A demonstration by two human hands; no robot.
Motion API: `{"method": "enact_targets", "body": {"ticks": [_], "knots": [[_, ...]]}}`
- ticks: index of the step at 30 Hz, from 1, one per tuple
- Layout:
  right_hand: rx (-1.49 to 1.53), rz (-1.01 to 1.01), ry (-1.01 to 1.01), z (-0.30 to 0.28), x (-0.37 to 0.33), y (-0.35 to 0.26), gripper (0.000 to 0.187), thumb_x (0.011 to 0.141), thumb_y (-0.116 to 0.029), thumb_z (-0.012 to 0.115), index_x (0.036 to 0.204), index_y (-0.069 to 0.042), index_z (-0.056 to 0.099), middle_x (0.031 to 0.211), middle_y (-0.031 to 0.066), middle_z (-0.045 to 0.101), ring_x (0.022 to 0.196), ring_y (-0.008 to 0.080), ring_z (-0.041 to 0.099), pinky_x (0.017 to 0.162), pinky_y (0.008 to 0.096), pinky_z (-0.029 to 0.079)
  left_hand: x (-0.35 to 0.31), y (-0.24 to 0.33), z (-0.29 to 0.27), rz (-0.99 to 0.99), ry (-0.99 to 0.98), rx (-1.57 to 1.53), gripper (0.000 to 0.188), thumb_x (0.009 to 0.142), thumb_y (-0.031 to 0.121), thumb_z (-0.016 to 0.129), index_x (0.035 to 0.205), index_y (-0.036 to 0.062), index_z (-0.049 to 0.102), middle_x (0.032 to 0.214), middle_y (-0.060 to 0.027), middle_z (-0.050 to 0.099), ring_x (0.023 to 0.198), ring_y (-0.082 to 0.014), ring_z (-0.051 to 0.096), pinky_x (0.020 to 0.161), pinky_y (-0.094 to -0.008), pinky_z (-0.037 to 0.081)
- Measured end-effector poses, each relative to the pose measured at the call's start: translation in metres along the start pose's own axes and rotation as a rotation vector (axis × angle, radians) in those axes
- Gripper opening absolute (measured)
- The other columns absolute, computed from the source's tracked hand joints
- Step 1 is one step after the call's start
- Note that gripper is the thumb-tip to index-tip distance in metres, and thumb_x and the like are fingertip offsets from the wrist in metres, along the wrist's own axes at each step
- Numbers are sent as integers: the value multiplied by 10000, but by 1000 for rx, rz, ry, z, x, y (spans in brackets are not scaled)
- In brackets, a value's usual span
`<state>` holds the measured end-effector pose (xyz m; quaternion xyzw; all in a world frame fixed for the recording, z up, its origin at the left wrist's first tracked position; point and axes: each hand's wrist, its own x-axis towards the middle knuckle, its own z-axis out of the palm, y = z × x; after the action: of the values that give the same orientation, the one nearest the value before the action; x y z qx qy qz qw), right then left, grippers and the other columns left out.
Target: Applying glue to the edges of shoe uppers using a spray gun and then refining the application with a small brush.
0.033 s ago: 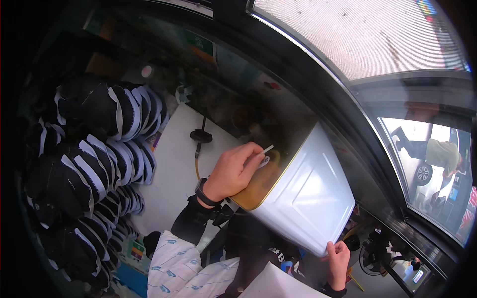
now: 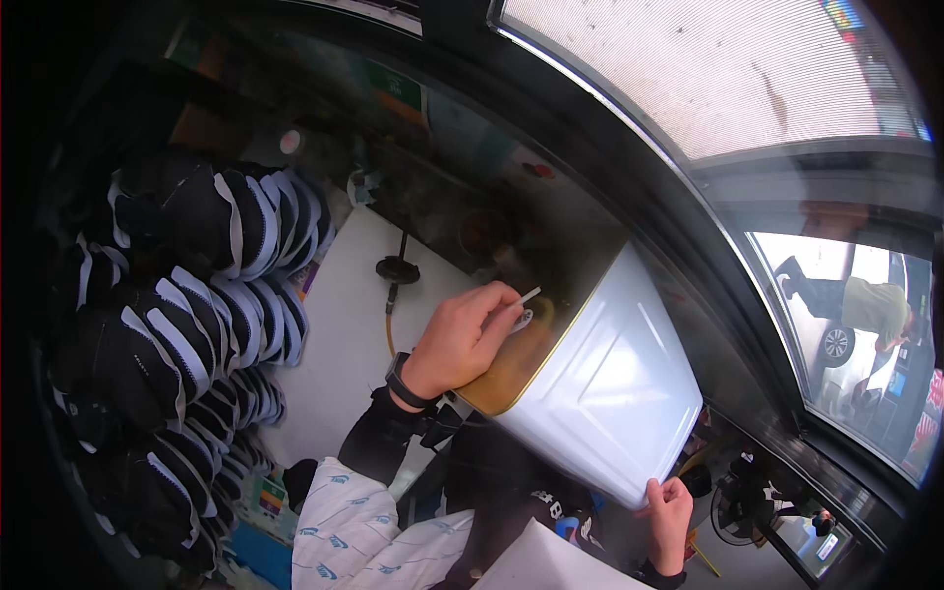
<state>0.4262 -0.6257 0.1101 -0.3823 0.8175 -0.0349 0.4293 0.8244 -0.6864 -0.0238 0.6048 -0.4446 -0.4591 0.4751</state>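
A big square metal tin [image 2: 610, 388] with a white side and a gold-coloured rim stands tilted in front of me. At its gold end is my left hand [image 2: 460, 339], with a dark band round the wrist. Its fingers are closed, and a short pale stick [image 2: 531, 295] juts out between thumb and forefinger. A small pale piece with a hole shows just below the fingertips; I cannot tell whether I hold that too. My right hand [image 2: 669, 506] pinches the tin's near right bottom corner between thumb and fingers.
Stacks of black shoe uppers [image 2: 177, 334] with pale edges fill the left. Behind my left hand lies a white board [image 2: 344, 295] with a black round fitting [image 2: 397, 269] and yellow hose. A dark-framed window [image 2: 688, 88] curves across the right; a fan [image 2: 737, 501] is below it.
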Motion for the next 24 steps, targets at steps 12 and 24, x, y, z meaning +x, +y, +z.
{"method": "enact_targets", "body": {"ticks": [12,24], "knots": [[8,-21,15,-3,-10,11,318,969,-171,713,761,-39,511,661,7,541,498,86,548,463,247,467,-1,-3,-2,9,-19,-26,103,991,99,628,1012,-1,637,858,-155,674,727,-317,650,652,-354,495],[-9,-36,30,-1,-17,13,338,968,-195,726,757,-46,508,653,8,542,476,97,550,440,250,474,1,-7,-4,19,-55,1,127,1009,104,635,1044,-17,654,856,-103,707,699,-188,657,637,-288,500]]}}
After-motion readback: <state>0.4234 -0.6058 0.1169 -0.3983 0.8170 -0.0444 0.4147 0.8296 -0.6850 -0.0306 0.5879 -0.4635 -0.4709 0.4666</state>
